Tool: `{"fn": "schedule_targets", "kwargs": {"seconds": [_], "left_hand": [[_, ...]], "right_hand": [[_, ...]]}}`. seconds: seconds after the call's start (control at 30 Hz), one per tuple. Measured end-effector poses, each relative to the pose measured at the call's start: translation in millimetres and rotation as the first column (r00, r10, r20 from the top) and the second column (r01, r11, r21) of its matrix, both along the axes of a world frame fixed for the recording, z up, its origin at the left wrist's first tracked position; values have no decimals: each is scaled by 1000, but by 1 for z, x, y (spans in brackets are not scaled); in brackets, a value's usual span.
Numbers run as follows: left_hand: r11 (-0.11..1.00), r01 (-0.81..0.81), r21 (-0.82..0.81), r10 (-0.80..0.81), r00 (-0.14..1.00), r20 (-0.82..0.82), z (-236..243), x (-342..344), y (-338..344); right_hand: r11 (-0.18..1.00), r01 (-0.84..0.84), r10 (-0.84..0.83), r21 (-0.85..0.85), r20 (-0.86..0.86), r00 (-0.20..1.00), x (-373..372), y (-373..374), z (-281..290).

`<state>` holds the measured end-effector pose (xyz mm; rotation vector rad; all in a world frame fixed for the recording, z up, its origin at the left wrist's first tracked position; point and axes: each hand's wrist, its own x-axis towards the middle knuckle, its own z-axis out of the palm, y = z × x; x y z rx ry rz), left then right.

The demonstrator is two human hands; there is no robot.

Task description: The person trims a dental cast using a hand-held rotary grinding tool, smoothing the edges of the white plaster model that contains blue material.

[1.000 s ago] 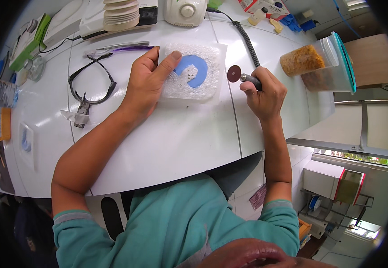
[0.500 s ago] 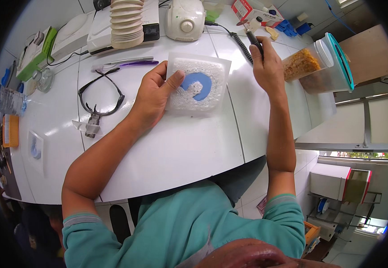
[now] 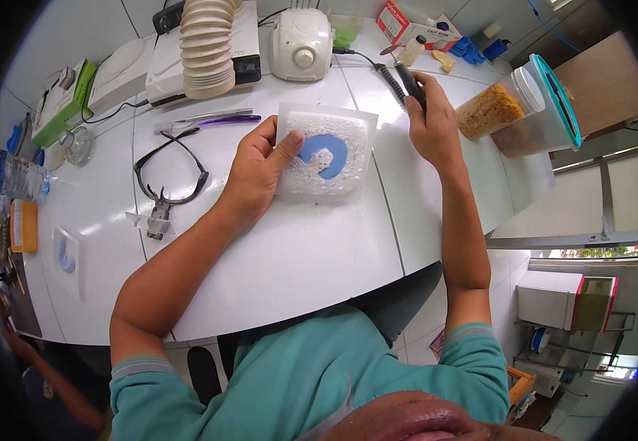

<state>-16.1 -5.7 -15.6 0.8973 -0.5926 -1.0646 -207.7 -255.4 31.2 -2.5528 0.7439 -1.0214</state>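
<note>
My left hand (image 3: 251, 167) grips a square translucent white tray (image 3: 370, 128) by its left side, thumb on top. White bumpy material fills the tray, and a blue curved piece (image 3: 339, 154) lies in it, its left end partly under my thumb. To the right, my right hand (image 3: 435, 125) is closed around a black rotary handpiece (image 3: 410, 82), its tip pointing away from me. A small reddish disc (image 3: 390, 50) shows near that tip, apart from the tray. A coiled black cord (image 3: 390, 79) leads toward the white control box (image 3: 302, 48).
Safety glasses (image 3: 190, 192) and slim tools (image 3: 216, 121) lie left of the tray. A ribbed hose (image 3: 207, 51) hangs at the back. Lidded containers (image 3: 492, 109) stand right, a small bottle (image 3: 412, 50) beyond the handpiece. Another person's arm (image 3: 62, 386) shows lower left.
My right hand and the handpiece have moved slightly left and nearer. Both grips are unchanged. The whole view has shifted a little, and another person's arm shows more clearly at lower left.
</note>
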Motion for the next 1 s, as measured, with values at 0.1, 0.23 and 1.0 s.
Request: {"fn": "schedule_targets", "kwargs": {"seconds": [0.1, 0.23, 1.0], "left_hand": [[1000, 1, -25, 0, 1000, 19, 1, -1, 0], [1000, 19, -13, -18, 999, 51, -1, -1, -4], [997, 68, 42, -67, 998, -23, 7, 5, 2]], "right_hand": [[981, 73, -63, 178, -59, 996, 11, -12, 26], [987, 150, -134, 55, -221, 966, 43, -68, 54], [992, -61, 83, 109, -209, 974, 2, 13, -20]]}}
